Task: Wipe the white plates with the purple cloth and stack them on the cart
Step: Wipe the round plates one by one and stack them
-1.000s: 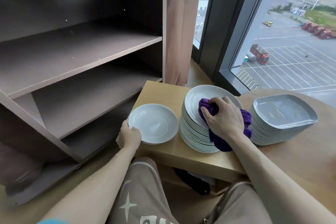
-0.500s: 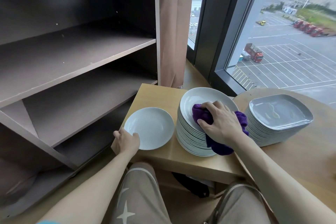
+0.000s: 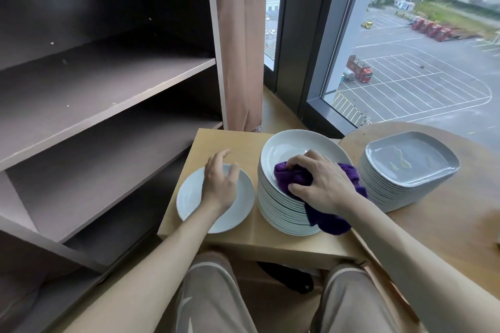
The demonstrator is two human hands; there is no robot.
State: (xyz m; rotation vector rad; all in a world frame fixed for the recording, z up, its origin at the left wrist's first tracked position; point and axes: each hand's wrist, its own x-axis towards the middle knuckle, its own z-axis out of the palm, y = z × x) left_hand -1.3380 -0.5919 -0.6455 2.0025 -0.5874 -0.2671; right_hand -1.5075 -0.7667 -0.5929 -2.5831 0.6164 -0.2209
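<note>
Head view showed you seated before a low wooden table (image 3: 230, 143) with the stack of round white plates (image 3: 281, 211) on it; all positions below are given relative to that stack.

1. Right hand (image 3: 324, 184): it lay on top of the stack, fingers curled down over the purple cloth (image 3: 292, 177) and thumb closed against its near side, so the cloth was gripped and pressed into the top plate (image 3: 286, 146). A tail of the cloth hung over the stack's near right edge.
2. Left hand (image 3: 220, 185): it was positioned just left of the stack, over the far right part of the single white plate (image 3: 193, 205). Fingers were relaxed and slightly spread, holding nothing. Contact between palm and plate could not be determined.
3. Single white plate: it lay flat on the same table, just left of the stack, its rim near the stack but not visibly touching it.
4. Grey squarish plates (image 3: 411, 167): a second stack stood right of the round stack, on a round wooden table (image 3: 446, 230).
5. Brown shelf unit (image 3: 108, 89): it stood left of the stack, with its shelves open toward you.
6. Tan curtain (image 3: 240, 48) and window (image 3: 405, 67): both were located beyond the stack, the curtain to the far left, the window to the far right.
</note>
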